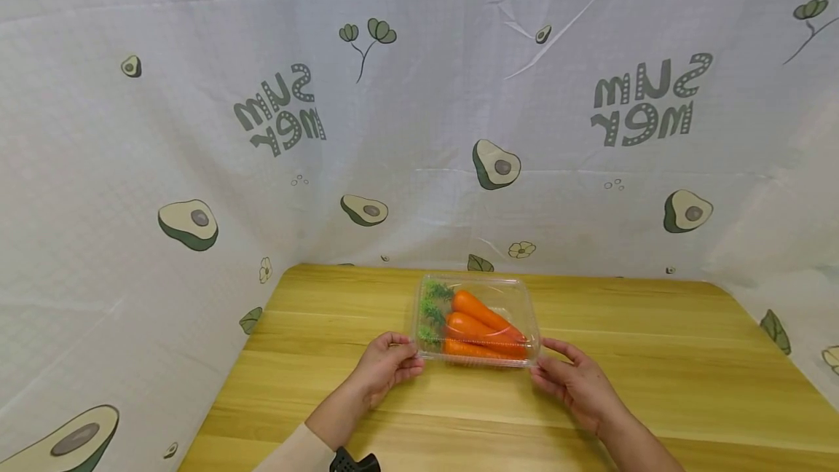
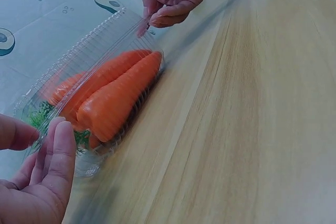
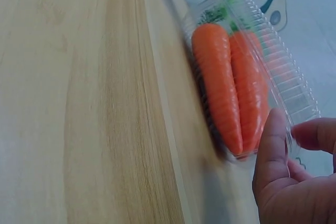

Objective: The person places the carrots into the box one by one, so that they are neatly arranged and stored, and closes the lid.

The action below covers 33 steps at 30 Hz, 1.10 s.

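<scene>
A clear plastic clamshell box [image 1: 419, 312] stands on the wooden table with its lid down. Inside lie three orange carrots [image 1: 473, 329], their green tops [image 1: 430, 315] toward the left. At the near left corner my left hand [image 1: 387, 366] pinches the box's rim between thumb and fingers. My right hand [image 1: 577, 383] pinches the rim at the near right corner. The left wrist view shows the front edge of the lid [image 2: 107, 53] held between both hands. In the right wrist view, thumb and fingers [image 3: 274, 148] meet at the rim beside the carrot tips.
The wooden table [image 1: 314, 399] extends to both sides and in front of the box. Behind it and along the sides hangs a white cloth [image 1: 419, 115] printed with avocados and lettering. A black strap [image 1: 354, 460] shows at the left wrist.
</scene>
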Tool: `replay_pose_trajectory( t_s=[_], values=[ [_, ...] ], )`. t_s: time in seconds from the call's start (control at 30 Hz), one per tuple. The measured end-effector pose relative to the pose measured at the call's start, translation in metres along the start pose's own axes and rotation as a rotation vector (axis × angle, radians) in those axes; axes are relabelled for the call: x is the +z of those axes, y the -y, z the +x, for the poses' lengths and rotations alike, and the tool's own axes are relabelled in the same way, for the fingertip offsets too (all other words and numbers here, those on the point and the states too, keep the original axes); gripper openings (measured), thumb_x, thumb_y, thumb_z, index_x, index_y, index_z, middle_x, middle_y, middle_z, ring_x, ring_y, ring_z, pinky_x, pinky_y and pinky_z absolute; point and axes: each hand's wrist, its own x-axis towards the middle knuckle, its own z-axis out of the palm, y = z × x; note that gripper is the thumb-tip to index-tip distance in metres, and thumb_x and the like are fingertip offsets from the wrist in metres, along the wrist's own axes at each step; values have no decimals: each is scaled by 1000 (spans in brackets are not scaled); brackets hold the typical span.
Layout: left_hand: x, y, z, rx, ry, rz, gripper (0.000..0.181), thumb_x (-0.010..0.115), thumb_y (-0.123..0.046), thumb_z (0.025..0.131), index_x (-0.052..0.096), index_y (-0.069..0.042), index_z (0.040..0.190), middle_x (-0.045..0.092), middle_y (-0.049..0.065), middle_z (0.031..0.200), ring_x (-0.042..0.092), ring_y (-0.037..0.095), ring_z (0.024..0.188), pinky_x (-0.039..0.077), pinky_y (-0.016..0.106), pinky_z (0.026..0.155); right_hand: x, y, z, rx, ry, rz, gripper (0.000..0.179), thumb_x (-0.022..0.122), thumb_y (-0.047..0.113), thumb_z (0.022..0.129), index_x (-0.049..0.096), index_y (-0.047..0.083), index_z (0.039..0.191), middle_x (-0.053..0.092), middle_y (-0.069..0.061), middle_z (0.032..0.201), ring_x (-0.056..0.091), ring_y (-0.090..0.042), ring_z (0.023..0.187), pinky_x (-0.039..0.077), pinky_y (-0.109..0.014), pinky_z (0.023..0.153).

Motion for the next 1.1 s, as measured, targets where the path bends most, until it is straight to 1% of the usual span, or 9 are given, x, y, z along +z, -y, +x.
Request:
replay_pose_trajectory(
  t_s=[0.13,0.4,0.6,0.83,0.93,1.03,1.1],
  values=[
    [0,0,-1,-1,-9,6,23,59,-5,101,47,5,118,67,7,90,71,11,79,63,25,75,2,1,0,11,-17,0,58,54,4,104,25,-5,153,72,-2,93,72,-7,84,62,-24,81],
    [2,-2,-1,12,-26,16,25,60,-3,100,47,8,119,69,7,88,71,11,78,63,26,75,1,0,2,6,-35,12,56,54,0,102,27,-5,151,70,-3,91,72,-8,83,62,-23,80],
    [1,-1,-2,6,-31,26,27,59,-2,100,46,9,122,68,6,85,71,11,76,63,26,75,0,-3,2,13,-28,14,61,53,-1,102,22,-6,154,70,-4,93,72,-8,84,62,-23,81],
    [-1,-2,-3,0,-10,21,29,59,-4,100,46,9,123,68,6,86,71,11,77,63,26,75,1,-3,2,17,-32,20,54,54,2,103,29,-4,151,72,-3,92,73,-8,84,62,-24,81],
    [-2,-2,-3,-14,5,35,27,60,-8,100,48,5,121,68,5,85,71,11,75,63,27,74,-1,-1,1,23,-22,-13,52,55,6,103,33,-4,149,73,-2,94,73,-9,86,62,-26,82],
    [-5,-5,-4,-35,18,66,28,59,-15,101,48,1,121,67,5,89,71,12,76,63,29,75,-7,4,1,26,0,-94,54,55,13,105,32,-6,150,71,0,100,73,-11,91,62,-28,85],
    [-9,-8,-5,-34,8,106,30,59,-19,101,48,0,122,66,6,94,71,14,76,63,31,76,-14,10,1,18,3,-176,58,54,19,106,30,-8,151,70,-1,106,73,-12,94,62,-29,87]
  ],
)
